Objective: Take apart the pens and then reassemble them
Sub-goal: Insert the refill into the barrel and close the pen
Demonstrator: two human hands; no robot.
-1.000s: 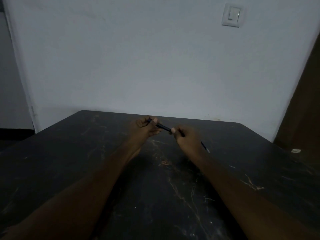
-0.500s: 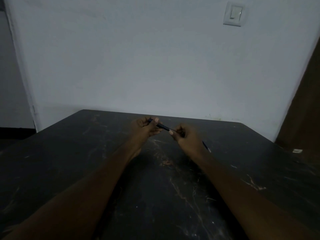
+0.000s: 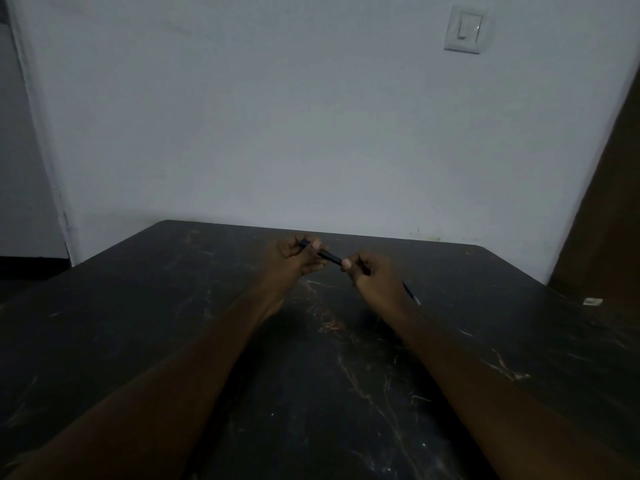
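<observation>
A dark pen point(image 3: 328, 255) is held above the black table point(image 3: 173, 306) near its far edge. My left hand point(image 3: 294, 259) grips the pen's far left end, thumb on top. My right hand point(image 3: 372, 276) pinches the pen's right part between thumb and fingers. A thin dark piece with a pale tip point(image 3: 411, 294) sticks out behind my right hand toward the right; I cannot tell if it joins the pen. The room is dim and the pen's details are hard to make out.
A small white scrap point(image 3: 593, 301) lies at the table's right edge. The white wall with a light switch point(image 3: 465, 29) stands just behind the table. A brown door or panel point(image 3: 609, 216) is at the right.
Both hands have stayed on the pen at about the same spot; the right hand's thumb has shifted slightly along the pen. The view has drifted a little.
</observation>
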